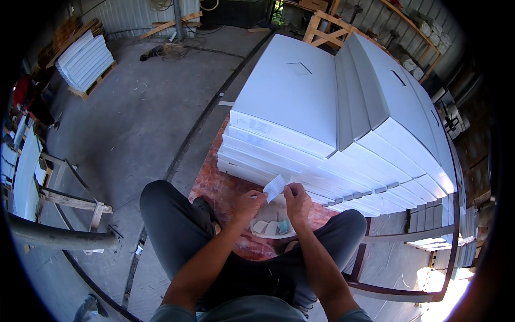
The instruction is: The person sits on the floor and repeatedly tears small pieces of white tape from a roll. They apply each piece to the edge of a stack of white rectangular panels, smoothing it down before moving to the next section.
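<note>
In front of the stacked white boxes, a small white printed label [274, 187] is held up between my two hands. My left hand [248, 205] pinches it near its lower left corner. My right hand [298, 203] has its fingers closed at the label's right edge. Below the hands, between my feet, stands a whitish shallow container [258, 232] with several pale pieces and a teal piece inside. The flat white boxes [289, 102] lie piled just beyond my hands, and a printed patch shows on one box's near side.
Under me is a worn reddish board [206, 180]. A dark metal rail [397, 292] curves round at the right. At the left are a wooden trestle [75, 198] and a thick pipe [64, 236]. Another white stack on a pallet [86, 64] stands far left, near a person in red [29, 99].
</note>
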A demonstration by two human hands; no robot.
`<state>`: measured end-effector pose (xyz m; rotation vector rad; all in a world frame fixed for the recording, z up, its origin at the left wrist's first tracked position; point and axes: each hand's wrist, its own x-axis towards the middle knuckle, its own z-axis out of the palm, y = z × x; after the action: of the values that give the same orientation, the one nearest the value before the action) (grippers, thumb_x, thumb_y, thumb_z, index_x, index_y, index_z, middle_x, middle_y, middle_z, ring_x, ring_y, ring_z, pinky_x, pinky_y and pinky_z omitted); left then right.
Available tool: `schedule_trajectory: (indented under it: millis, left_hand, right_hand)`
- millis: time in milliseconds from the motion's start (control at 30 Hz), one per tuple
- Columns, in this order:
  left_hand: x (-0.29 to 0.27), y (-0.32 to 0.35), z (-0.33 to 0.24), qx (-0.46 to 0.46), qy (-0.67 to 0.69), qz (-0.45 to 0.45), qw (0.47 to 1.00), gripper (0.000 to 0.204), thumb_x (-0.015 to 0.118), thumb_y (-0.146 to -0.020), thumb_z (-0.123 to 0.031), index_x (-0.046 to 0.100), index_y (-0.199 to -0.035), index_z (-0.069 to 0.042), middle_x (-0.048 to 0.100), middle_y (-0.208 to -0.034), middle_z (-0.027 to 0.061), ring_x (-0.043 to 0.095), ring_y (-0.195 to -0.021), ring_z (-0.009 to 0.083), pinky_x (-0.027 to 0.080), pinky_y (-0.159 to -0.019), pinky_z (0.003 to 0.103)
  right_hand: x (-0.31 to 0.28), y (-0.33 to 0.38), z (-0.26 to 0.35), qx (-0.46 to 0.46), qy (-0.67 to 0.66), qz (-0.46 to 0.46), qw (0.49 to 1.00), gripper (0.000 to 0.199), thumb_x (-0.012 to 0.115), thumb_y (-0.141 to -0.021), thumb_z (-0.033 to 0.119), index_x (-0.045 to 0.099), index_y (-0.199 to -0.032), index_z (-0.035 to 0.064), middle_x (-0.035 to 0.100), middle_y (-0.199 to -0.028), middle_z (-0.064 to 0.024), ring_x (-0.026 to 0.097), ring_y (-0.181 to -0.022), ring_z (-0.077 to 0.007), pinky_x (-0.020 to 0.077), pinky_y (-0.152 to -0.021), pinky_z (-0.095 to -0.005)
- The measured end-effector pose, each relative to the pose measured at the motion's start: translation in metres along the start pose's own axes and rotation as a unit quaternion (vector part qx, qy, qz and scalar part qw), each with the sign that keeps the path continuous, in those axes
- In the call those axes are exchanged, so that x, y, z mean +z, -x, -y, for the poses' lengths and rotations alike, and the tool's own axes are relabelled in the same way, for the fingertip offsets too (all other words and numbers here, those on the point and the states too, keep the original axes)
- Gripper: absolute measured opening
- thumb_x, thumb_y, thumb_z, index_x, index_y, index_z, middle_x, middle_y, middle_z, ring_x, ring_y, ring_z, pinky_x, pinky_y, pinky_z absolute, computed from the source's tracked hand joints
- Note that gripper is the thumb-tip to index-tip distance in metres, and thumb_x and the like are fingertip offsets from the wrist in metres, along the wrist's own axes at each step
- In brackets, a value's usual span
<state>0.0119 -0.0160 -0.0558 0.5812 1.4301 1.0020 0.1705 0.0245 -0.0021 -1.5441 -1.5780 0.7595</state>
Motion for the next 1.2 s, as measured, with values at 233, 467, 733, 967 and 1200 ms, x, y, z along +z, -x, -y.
schedule_trajectory:
  millis: [233,467,733,967,1200]
  left_hand:
    - [-0.004,-0.018,0.015,0.022,-0.009,-0.046,0.999,0.019,0.065,-0.087,-0.020,0.067,-0.097,-0.005,0.060,-0.072,0.0012,0.053,-0.056,0.0094,0.041,-0.049,0.025]
    - [-0.031,-0.037,-0.036,0.122,-0.252,-0.114,0.953,0.022,0.062,-0.083,-0.021,0.071,-0.095,-0.005,0.068,-0.079,0.0125,0.064,-0.070,0.0227,0.049,-0.062,0.036]
    - [-0.092,-0.112,-0.061,0.186,-0.400,-0.188,0.877,0.025,0.061,-0.083,-0.024,0.072,-0.100,-0.010,0.070,-0.095,0.0169,0.067,-0.090,0.0338,0.053,-0.081,0.043]
    - [-0.101,-0.136,-0.074,0.194,-0.392,-0.256,0.862,0.025,0.060,-0.084,-0.027,0.071,-0.100,-0.012,0.070,-0.098,0.0138,0.067,-0.092,0.0338,0.053,-0.081,0.045]
    - [-0.085,-0.120,-0.097,0.201,-0.438,-0.293,0.826,0.024,0.060,-0.085,-0.029,0.069,-0.099,-0.013,0.066,-0.102,0.0139,0.065,-0.092,0.0366,0.053,-0.080,0.047]
  right_hand:
    - [0.003,-0.001,-0.002,0.066,-0.072,0.014,0.995,0.022,0.065,-0.088,0.018,0.065,-0.097,-0.0020,0.069,-0.076,-0.0098,0.065,-0.068,-0.0164,0.0499,-0.063,-0.0284]
    - [0.032,-0.021,-0.024,0.236,-0.304,0.061,0.921,0.029,0.066,-0.088,0.020,0.062,-0.110,0.0024,0.067,-0.092,-0.0060,0.064,-0.074,-0.0128,0.0487,-0.061,-0.0251]
    - [0.115,-0.040,-0.009,0.351,-0.485,0.057,0.799,0.038,0.072,-0.085,0.019,0.056,-0.118,0.0098,0.064,-0.100,-0.0020,0.062,-0.083,-0.0146,0.0512,-0.061,-0.0283]
    - [0.151,-0.052,0.007,0.354,-0.525,0.021,0.774,0.043,0.074,-0.083,0.021,0.053,-0.119,0.0117,0.061,-0.103,-0.0015,0.061,-0.083,-0.0159,0.0501,-0.060,-0.0291]
    - [0.166,-0.057,0.007,0.373,-0.522,0.014,0.767,0.047,0.074,-0.083,0.021,0.051,-0.124,0.0125,0.060,-0.103,-0.0014,0.061,-0.084,-0.0166,0.0505,-0.062,-0.0308]
